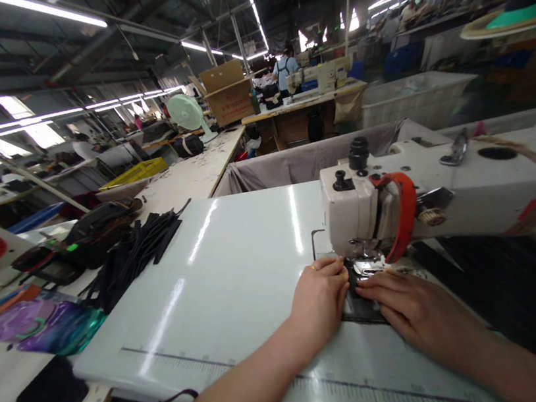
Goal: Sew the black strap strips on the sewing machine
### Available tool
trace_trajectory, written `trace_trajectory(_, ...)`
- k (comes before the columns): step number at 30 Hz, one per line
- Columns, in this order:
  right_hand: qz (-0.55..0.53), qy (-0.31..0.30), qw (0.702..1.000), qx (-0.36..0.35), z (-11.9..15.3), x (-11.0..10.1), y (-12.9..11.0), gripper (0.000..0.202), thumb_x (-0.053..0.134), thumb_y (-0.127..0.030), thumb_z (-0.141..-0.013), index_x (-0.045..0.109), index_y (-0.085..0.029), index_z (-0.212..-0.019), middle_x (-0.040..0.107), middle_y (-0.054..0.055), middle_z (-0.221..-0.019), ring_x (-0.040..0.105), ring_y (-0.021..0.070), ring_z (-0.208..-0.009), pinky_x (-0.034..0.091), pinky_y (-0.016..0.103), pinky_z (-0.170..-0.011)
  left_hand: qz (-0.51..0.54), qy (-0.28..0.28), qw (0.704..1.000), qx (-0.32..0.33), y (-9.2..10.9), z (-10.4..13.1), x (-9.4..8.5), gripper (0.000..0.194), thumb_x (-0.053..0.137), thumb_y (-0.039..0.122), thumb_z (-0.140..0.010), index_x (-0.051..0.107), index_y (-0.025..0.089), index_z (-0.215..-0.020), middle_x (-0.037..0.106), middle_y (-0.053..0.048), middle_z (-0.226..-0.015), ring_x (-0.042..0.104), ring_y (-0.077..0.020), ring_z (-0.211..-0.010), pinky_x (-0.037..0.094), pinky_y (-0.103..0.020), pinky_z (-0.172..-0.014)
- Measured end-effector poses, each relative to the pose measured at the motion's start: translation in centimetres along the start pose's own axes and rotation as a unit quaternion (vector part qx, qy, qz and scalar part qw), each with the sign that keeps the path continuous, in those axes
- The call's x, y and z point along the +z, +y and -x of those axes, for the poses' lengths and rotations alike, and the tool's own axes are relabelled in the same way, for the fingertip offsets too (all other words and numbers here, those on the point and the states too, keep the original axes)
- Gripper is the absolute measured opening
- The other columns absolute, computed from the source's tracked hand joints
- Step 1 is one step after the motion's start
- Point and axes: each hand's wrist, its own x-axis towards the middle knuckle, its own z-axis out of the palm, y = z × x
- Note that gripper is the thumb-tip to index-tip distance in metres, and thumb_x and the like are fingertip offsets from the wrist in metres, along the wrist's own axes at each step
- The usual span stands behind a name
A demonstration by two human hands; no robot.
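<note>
The premises are a sewing workshop on a factory scale. An industrial sewing machine [456,194] stands at the right side of a pale tabletop [250,250], with a printed ruler [364,388] along the near edge. Black fabric strips [130,253] lie bundled by the left edge. Beyond the far edge, a second machine [330,74] occupies another worktable [304,104], a person [285,71] nearby. Strip lights [56,11] run beneath exposed roof beams [97,48].
</note>
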Motion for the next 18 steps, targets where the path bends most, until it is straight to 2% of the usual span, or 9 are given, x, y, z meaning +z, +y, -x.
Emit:
trace_trajectory(8,0.03,-0.003,1.0,0.006,0.25,0.55,-0.06,0.036,0.043,-0.009,-0.087,0.066,-0.018,-0.113,0.07,0.008,-0.108,0.065,0.0208,-0.092,0.056,0.036,-0.08,-0.012,-0.014,1.0,-0.006,0.22,0.01,-0.1,0.012,0.057,0.018,-0.092,0.068,0.015,-0.094,0.069,-0.009,-0.111,0.06,-0.0231,-0.108,0.05,-0.039,-0.097)
trace_trajectory(18,0.064,-0.01,0.998,0.005,-0.04,0.73,-0.42,0.036,0.041,-0.007,-0.086,0.064,-0.015,-0.112,0.068,0.01,-0.106,0.065,0.0223,-0.089,0.057,0.036,-0.075,-0.052,-0.023,0.998,-0.026,0.23,-0.34,0.22,0.013,0.056,0.018,-0.093,0.068,0.014,-0.088,0.068,-0.008,-0.107,0.059,-0.0224,-0.105,0.051,-0.037,-0.09)
